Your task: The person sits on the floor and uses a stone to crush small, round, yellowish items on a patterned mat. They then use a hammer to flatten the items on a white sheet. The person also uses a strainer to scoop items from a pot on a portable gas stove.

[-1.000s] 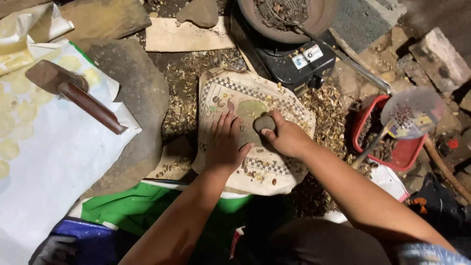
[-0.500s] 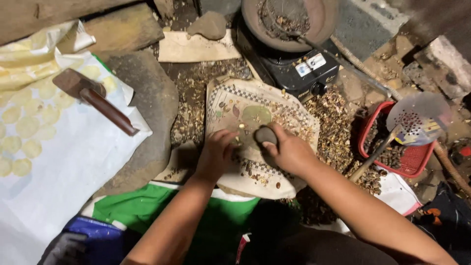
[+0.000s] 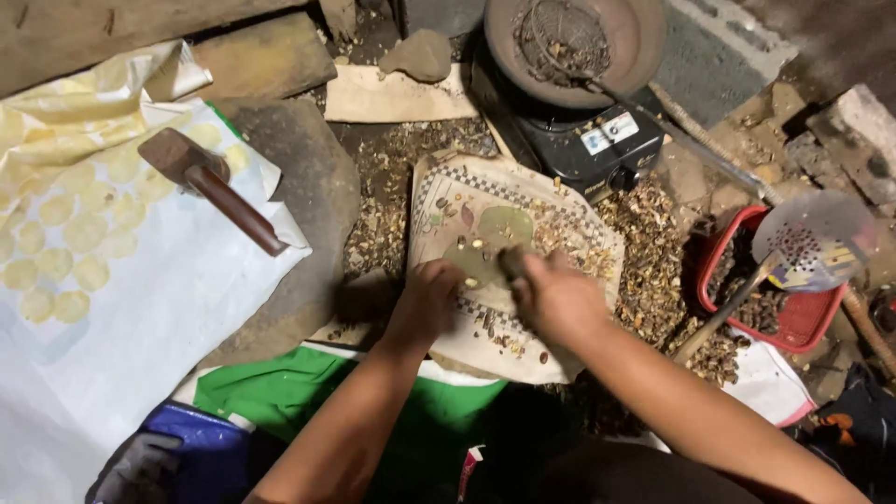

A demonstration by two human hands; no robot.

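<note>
Hands (image 3: 495,294) on flat, crumb-strewn patterned sheet (image 3: 560,243)

A small dark stone (image 3: 512,262) is gripped in the right hand (image 3: 557,297); a flat, round, greenish disc (image 3: 473,263) lies just above the left hand's (image 3: 431,297) fingertips, 1 more disc (image 3: 505,225) beyond it.

Two small rectangular labels (image 3: 607,133) on front top of black stove, one white, one pale with blue. Green-and-white plastic package (image 3: 308,397) flat on floor at bottom centre. Blue bag (image 3: 210,457) beside it, bottom left. No screens or signs.
</note>
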